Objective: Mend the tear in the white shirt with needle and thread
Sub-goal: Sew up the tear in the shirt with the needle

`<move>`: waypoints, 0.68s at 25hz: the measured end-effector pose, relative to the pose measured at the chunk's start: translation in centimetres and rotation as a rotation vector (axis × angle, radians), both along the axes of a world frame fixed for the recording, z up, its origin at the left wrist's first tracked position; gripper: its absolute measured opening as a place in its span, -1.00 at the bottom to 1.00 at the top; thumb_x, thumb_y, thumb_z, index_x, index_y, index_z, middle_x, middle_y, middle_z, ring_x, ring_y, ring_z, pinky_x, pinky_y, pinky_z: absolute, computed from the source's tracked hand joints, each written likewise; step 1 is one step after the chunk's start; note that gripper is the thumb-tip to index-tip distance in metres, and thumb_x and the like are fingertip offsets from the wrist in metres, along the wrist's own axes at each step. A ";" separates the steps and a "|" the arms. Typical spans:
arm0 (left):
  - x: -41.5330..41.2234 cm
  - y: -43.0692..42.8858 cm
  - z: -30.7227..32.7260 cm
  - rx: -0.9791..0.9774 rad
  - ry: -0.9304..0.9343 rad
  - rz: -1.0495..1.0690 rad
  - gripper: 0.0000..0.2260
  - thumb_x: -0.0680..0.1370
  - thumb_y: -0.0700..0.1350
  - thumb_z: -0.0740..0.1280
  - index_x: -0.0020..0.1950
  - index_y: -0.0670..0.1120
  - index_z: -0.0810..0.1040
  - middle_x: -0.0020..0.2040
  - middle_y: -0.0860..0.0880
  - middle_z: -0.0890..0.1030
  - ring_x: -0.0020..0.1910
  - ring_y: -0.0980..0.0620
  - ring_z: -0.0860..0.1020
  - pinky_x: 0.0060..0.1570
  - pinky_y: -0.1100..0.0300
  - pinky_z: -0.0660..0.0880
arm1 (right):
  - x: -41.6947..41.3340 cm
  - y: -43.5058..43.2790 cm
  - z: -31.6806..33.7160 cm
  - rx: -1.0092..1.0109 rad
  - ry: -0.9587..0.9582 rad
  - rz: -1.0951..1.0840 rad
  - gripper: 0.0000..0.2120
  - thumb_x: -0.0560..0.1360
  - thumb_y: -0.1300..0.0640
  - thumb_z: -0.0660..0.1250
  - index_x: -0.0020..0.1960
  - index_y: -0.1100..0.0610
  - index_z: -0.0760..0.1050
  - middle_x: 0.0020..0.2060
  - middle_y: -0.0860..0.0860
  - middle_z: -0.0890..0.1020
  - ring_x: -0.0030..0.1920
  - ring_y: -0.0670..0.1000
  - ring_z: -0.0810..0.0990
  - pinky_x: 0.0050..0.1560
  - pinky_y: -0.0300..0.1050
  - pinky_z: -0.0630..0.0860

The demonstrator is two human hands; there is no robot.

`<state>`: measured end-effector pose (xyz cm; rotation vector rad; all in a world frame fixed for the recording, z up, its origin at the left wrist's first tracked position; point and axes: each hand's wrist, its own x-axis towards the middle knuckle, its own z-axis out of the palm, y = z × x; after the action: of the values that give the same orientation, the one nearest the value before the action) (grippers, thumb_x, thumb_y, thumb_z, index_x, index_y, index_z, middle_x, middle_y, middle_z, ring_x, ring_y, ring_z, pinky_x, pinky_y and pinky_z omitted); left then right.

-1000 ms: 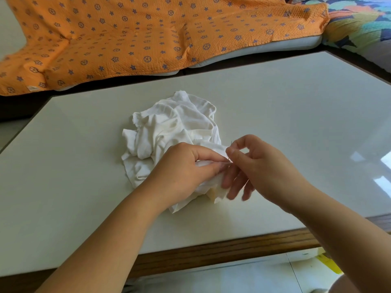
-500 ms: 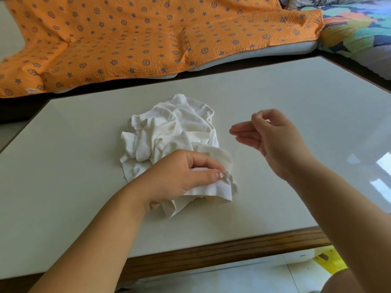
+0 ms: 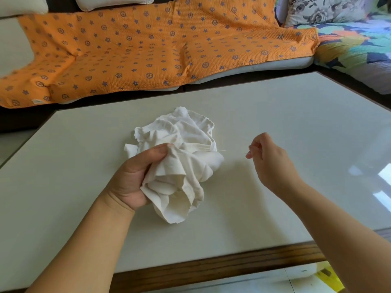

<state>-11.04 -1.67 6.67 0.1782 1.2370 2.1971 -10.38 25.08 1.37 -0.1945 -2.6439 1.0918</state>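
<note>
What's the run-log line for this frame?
left hand grips white shirt | right hand pinches needle | thread spans shirt to needle | shirt on table

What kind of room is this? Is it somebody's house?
Probably a living room in a home. A sofa draped with an orange star-patterned blanket stands behind the table, and a flowered pillow leans in the corner.

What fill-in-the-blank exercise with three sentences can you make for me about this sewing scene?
The left hand grips the crumpled shirt, whose colour is ____.
A thin ____ runs from the shirt to the needle pinched by the right hand.
The blanket behind the table is ____.
Missing words: white; thread; orange.
</note>
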 end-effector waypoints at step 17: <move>-0.4 -0.9 0.0 -0.001 -0.010 0.140 -0.39 0.19 -0.05 0.65 0.19 -0.19 0.66 0.14 -0.22 0.66 0.08 -0.16 0.66 0.03 -0.04 0.62 | 0.8 0.9 0.1 0.155 -0.116 0.008 -0.90 0.65 0.12 0.10 0.05 0.10 0.37 -0.11 0.03 0.65 -0.11 0.15 0.56 -0.20 -0.07 0.44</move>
<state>-11.46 -2.54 6.62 0.0823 1.2798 2.3129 -9.59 26.00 1.47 -0.2223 -2.8194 0.8983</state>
